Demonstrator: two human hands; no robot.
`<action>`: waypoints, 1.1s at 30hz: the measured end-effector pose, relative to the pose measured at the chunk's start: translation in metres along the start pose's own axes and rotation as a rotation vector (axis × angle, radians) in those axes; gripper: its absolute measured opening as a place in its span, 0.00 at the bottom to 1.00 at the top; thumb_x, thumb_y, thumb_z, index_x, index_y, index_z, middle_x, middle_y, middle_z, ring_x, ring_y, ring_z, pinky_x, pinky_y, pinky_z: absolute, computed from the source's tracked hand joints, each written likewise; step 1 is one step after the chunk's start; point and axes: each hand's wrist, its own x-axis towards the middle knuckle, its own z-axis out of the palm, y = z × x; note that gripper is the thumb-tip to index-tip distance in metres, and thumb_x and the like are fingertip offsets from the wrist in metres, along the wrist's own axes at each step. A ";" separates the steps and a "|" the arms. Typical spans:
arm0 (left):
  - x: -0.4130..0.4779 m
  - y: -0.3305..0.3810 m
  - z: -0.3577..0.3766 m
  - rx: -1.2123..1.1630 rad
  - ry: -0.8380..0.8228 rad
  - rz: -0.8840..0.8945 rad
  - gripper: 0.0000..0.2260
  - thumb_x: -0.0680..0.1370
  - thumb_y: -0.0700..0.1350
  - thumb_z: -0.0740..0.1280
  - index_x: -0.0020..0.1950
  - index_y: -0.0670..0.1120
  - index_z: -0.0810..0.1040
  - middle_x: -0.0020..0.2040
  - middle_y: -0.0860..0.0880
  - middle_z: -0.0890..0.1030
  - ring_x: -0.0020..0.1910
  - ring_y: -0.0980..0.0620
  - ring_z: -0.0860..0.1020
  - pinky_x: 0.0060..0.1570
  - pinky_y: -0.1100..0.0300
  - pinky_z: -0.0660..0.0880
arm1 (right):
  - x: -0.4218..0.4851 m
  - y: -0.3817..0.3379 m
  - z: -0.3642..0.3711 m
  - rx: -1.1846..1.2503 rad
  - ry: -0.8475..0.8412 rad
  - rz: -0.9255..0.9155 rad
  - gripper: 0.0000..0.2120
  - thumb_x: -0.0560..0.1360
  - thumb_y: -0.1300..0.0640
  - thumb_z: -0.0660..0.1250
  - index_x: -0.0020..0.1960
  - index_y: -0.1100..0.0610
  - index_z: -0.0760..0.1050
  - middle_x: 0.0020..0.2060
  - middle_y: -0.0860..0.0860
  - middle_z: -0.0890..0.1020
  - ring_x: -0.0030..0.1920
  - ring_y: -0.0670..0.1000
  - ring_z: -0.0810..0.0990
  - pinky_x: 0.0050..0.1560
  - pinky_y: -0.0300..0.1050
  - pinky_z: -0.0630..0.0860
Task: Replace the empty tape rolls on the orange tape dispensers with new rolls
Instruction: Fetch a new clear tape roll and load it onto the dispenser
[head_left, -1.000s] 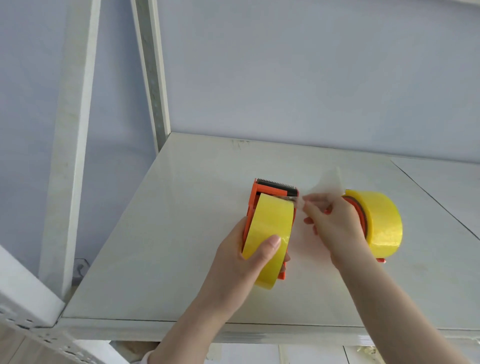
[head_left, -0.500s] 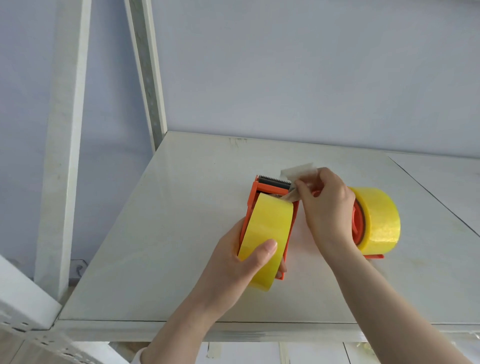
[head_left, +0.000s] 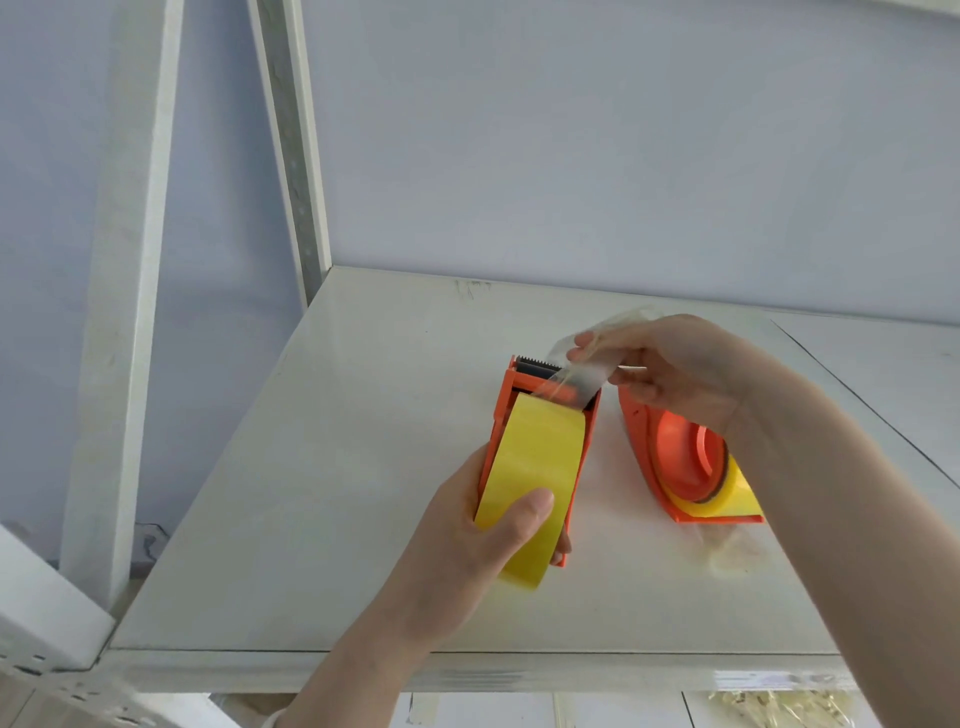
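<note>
An orange tape dispenser (head_left: 519, 387) with a full yellow tape roll (head_left: 535, 467) stands near the middle of the white shelf (head_left: 311, 493). My left hand (head_left: 478, 540) grips it from below, thumb across the roll. My right hand (head_left: 670, 364) pinches the clear loose tape end (head_left: 582, 371), which runs from the roll up over the dispenser's serrated blade. A second orange dispenser (head_left: 675, 462) with a yellow roll (head_left: 740, 491) lies on its side just right of the first, partly hidden by my right forearm.
The shelf's front edge (head_left: 467, 670) runs below my arms. A white slotted upright post (head_left: 296, 150) rises at the back left corner, with a blue-grey wall behind. A crumpled bit of clear tape (head_left: 732, 553) lies by the second dispenser.
My right hand has pulled the tape end up and to the right, over the blade. The second dispenser shows more of its orange side now.
</note>
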 end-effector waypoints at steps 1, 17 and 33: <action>0.000 0.000 0.000 -0.002 -0.001 -0.004 0.22 0.65 0.59 0.64 0.53 0.48 0.74 0.34 0.51 0.83 0.34 0.55 0.82 0.36 0.66 0.75 | -0.001 -0.002 0.000 0.023 -0.014 0.025 0.08 0.69 0.65 0.64 0.36 0.56 0.79 0.34 0.50 0.83 0.31 0.48 0.70 0.23 0.36 0.57; 0.000 0.001 -0.001 -0.040 -0.006 -0.036 0.21 0.64 0.59 0.65 0.52 0.50 0.74 0.34 0.53 0.84 0.33 0.57 0.82 0.35 0.68 0.75 | -0.019 0.006 0.000 0.801 -0.115 0.166 0.29 0.53 0.68 0.61 0.55 0.70 0.74 0.50 0.60 0.82 0.53 0.57 0.80 0.36 0.41 0.79; 0.002 0.002 0.002 -0.049 0.052 -0.034 0.19 0.65 0.57 0.67 0.50 0.48 0.75 0.34 0.51 0.84 0.33 0.55 0.82 0.34 0.66 0.76 | -0.012 0.052 0.019 -0.267 0.536 -0.289 0.06 0.70 0.56 0.71 0.35 0.53 0.77 0.34 0.48 0.80 0.40 0.49 0.77 0.43 0.42 0.71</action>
